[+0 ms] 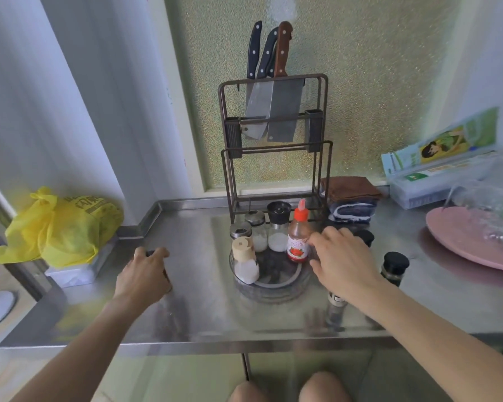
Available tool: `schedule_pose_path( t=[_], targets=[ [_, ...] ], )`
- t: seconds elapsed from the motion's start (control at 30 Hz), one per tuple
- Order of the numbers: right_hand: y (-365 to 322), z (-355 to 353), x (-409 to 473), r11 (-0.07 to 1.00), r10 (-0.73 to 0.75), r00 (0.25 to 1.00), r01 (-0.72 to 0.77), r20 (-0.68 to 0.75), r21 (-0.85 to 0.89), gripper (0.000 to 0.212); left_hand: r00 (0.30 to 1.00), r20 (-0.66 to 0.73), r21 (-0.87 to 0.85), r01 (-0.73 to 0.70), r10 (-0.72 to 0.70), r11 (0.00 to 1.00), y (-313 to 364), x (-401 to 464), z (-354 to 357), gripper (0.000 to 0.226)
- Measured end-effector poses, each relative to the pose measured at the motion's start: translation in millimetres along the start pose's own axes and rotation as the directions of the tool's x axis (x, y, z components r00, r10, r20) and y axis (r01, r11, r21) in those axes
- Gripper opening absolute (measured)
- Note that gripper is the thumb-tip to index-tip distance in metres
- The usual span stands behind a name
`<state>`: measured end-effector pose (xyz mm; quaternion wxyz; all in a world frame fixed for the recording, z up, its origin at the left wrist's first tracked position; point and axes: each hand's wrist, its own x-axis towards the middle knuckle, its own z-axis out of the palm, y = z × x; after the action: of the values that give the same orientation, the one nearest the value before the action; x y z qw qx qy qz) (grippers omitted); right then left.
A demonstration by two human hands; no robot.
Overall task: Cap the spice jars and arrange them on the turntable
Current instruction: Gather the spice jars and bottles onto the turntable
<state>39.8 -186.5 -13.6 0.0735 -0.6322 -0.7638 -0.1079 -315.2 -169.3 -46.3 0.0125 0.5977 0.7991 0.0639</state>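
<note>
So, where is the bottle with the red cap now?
In the head view the bottle stands upright at the right rear of the turntable, beside the black-topped grinder, with the right hand next to it.

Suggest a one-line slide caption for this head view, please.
Left hand grips a jar while right hand reaches beside the sauce bottle on the turntable.

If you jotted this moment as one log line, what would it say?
left hand: gripping dark jar on counter | right hand: reaching toward red-capped sauce bottle on turntable | black-lidded jar: off turntable
</note>
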Motion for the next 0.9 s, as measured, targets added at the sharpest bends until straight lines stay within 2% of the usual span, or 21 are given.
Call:
schedule_pose_path(
  t=[0.17,0.27,0.37,0.47,0.57,0.73,0.9],
  targets=[
    [11.4,-1.3,-13.4,0.995,0.086,0.986,-0.078,0.144,-0.065,0.042,0.996,-0.077,-0.065,-0.048,0.043,0.997,11.6,-19.8,-9.9,0.038],
    [19.3,3.7,-17.1,0.997,0.076,0.971,-0.071,0.225,-0.032,0.034,0.980,-0.154,-0.102,-0.144,0.127,0.984,27.1,-35.4,-28.0,0.036],
    [22.2,1.8,-18.1,0.996,0.063,0.969,-0.075,0.237,0.040,0.031,0.943,-0.233,-0.141,-0.274,0.237,0.951,53.1,-49.9,-53.7,0.035],
    [22.0,-6.3,-13.9,0.989,0.063,0.979,-0.088,0.193,0.122,0.036,0.891,-0.308,-0.195,-0.401,0.333,0.895,84.3,-57.7,-76.8,0.034],
    [17.5,-16.3,-3.5,0.972,0.061,0.996,-0.076,0.071,0.223,0.040,0.836,-0.361,-0.183,-0.498,0.413,0.848,115.5,-51.6,-88.6,0.034],
    [2.0,-20.5,24.5,0.954,0.033,0.997,-0.011,-0.068,0.298,0.052,0.817,-0.303,-0.146,-0.549,0.491,0.823,164.1,-22.9,-75.6,0.031],
    [-12.9,-2.1,46.3,0.962,-0.022,0.996,0.045,-0.089,0.268,0.049,0.820,-0.237,-0.056,-0.546,0.520,0.836,182.7,3.9,-41.6,0.037]
  ],
)
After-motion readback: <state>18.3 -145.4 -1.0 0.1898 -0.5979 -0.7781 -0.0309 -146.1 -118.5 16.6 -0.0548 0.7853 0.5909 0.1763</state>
